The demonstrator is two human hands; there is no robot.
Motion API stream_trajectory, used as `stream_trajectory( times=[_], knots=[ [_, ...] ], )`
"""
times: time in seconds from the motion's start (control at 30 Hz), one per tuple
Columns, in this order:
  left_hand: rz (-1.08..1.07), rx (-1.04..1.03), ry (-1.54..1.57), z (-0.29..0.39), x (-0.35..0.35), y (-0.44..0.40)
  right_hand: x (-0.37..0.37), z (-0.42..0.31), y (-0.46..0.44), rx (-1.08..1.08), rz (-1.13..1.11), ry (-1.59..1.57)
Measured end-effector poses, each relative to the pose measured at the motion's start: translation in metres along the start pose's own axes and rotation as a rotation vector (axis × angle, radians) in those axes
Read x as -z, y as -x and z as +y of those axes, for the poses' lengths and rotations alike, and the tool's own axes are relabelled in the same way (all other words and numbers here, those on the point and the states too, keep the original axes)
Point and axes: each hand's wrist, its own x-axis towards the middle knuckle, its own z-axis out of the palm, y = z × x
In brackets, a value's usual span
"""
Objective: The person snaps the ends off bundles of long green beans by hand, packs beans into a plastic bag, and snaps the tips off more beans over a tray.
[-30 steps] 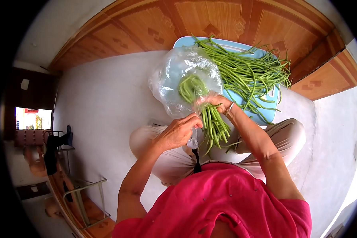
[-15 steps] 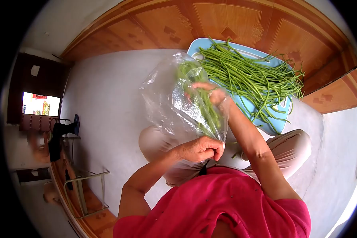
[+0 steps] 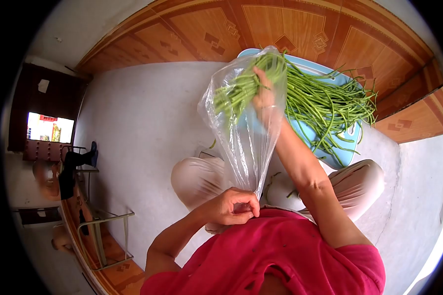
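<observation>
My right hand (image 3: 265, 101), slightly blurred, is closed around a bundle of long green beans (image 3: 241, 86). Clear plastic bag (image 3: 243, 157) film surrounds the bundle and overlaps this hand; I cannot tell exactly where the bag's mouth runs. Down by my waist, my left hand (image 3: 235, 206) pinches the gathered near end of the bag, which is stretched between both hands. Beyond the right hand, a large pile of long green beans (image 3: 320, 103) lies on a light blue plastic board (image 3: 347, 156).
Wooden panelling (image 3: 285, 24) runs along the far side behind the board. My bent knees (image 3: 197, 177) flank the work. A metal-framed stool (image 3: 103, 241) stands at left, and another person (image 3: 69, 172) sits farther off there. Bean scraps (image 3: 290, 193) lie between my legs.
My right hand has moved up and away with the bean bundle, now bent sideways in the bag. My left hand has drawn back toward my waist, pulling the bag long.
</observation>
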Motion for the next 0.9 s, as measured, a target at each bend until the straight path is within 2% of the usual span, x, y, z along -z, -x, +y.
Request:
stream_trajectory(
  times=[0.13,0.2,0.33,0.43,0.53,0.63,0.73,0.77,0.87,0.9],
  knots=[
    [0.094,-0.039,-0.05,0.01,0.008,0.01,-0.015,0.003,-0.001,0.186,0.044,-0.008],
    [0.187,-0.094,-0.066,0.02,0.015,0.014,-0.011,0.007,-0.006,0.162,0.101,0.106],
    [0.51,-0.346,0.058,0.043,0.042,0.017,0.007,0.016,-0.022,0.062,0.207,0.325],
    [0.672,-0.517,0.109,0.058,0.077,0.017,0.029,0.045,-0.031,0.161,0.319,0.556],
    [0.763,-0.565,0.097,0.068,0.111,0.023,0.031,0.081,-0.021,0.332,0.189,0.26],
    [0.801,-0.597,0.085,0.08,0.132,0.027,0.021,0.106,-0.001,0.273,0.123,0.14],
    [0.829,-0.61,0.06,0.087,0.155,0.038,0.019,0.139,0.005,0.123,0.151,0.155],
    [0.84,-0.607,0.065,0.087,0.164,0.043,0.02,0.146,0.007,0.034,0.104,0.244],
    [0.891,-0.572,0.073,0.082,0.195,0.057,0.033,0.186,0.006,-0.028,0.154,0.252],
    [0.92,-0.546,0.071,0.076,0.206,0.061,0.04,0.194,0.006,-0.062,0.07,0.271]
  ],
)
